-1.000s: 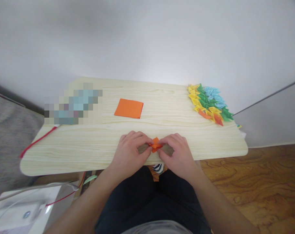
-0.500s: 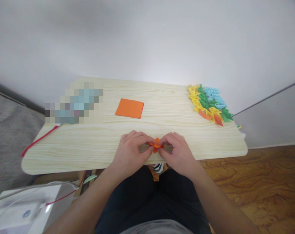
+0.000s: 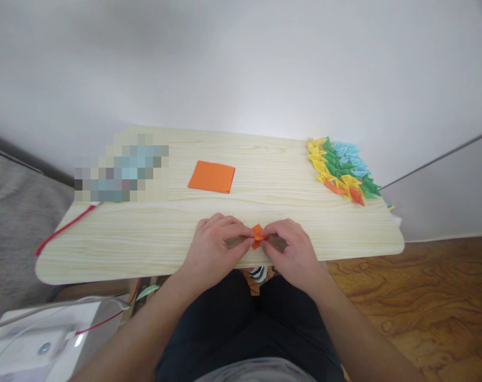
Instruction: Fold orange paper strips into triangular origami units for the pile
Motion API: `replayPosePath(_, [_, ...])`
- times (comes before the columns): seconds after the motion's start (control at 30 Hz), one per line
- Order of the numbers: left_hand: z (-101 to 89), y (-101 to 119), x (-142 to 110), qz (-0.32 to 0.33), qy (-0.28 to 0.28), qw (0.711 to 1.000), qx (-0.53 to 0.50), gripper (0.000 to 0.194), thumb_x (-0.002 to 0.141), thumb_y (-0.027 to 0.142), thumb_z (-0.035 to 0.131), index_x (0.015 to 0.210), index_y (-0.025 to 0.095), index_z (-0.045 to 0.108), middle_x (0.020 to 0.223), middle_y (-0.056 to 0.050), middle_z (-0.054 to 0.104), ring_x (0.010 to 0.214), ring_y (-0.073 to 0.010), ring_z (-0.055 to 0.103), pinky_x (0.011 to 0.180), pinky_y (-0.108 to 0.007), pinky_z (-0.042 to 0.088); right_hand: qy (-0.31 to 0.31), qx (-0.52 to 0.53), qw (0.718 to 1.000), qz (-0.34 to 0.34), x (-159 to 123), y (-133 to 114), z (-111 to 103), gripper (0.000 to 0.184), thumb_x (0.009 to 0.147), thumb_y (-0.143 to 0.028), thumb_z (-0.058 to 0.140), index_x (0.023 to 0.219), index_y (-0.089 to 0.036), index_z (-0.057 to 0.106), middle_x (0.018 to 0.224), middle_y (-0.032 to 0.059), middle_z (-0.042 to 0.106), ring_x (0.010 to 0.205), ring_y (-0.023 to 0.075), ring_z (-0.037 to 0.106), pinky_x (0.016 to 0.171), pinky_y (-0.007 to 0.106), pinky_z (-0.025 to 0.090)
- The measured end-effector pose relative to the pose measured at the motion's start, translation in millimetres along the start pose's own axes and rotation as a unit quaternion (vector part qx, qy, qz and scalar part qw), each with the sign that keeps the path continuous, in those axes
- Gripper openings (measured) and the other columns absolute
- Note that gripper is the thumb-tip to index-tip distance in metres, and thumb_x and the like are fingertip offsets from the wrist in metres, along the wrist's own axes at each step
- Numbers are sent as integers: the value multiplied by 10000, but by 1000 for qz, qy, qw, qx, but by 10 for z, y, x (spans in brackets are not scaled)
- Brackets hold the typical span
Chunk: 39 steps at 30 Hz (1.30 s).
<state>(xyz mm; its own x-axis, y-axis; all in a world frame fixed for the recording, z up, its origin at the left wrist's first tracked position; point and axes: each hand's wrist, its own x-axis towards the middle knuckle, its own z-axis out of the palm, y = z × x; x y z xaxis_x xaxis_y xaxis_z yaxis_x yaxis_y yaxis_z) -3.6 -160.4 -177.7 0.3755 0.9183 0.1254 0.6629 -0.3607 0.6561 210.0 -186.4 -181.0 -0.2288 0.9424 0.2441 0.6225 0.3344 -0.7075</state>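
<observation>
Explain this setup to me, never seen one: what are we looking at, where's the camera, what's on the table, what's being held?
No robot here: a person works with two bare hands. The camera is worn on their head, looking forward and down, so their left hand appears on the picture's left and their right hand on its right. Between them, fingertips pinch a small folded orange paper piece near the front edge of a pale wood-grain table. Beyond the left hand lies a flat orange rectangular paper stack. At the far right sits a cluster of folded yellow, green, light blue and orange paper pieces. The patch at far left is pixelated, so I can't identify what's there.
</observation>
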Motion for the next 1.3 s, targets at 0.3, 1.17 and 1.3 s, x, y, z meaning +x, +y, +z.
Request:
replayPosePath(0.3, [0,7,0,2,2,1000,11,66,902,291,754,909,329,808,969,34,792,965,-220,645,899,-399,427,17,7,1000,-24,-60,7,29,196,888,-98,722,1012,-247,700,1016,29,769,973,241,681,914,417,511])
replayPosePath(1.17, [9,37,-28,19,-2,998,56,99,933,313,711,956,341,803,998,20,769,967,-229,613,883,-420,394,5,-13,999,-43,-98,19,50,261,979,-128,620,1137,-277,764,1170,56,738,1098,243,659,991,440,526])
replayPosePath(1.3, [10,41,-37,13,1,999,50,83,922,303,721,969,321,787,1018,6,773,996,-241,616,904,-434,393,4,-24,999,-32,-90,15,61,239,996,-152,605,1119,-273,769,1084,66,721,1031,243,661,918,433,538])
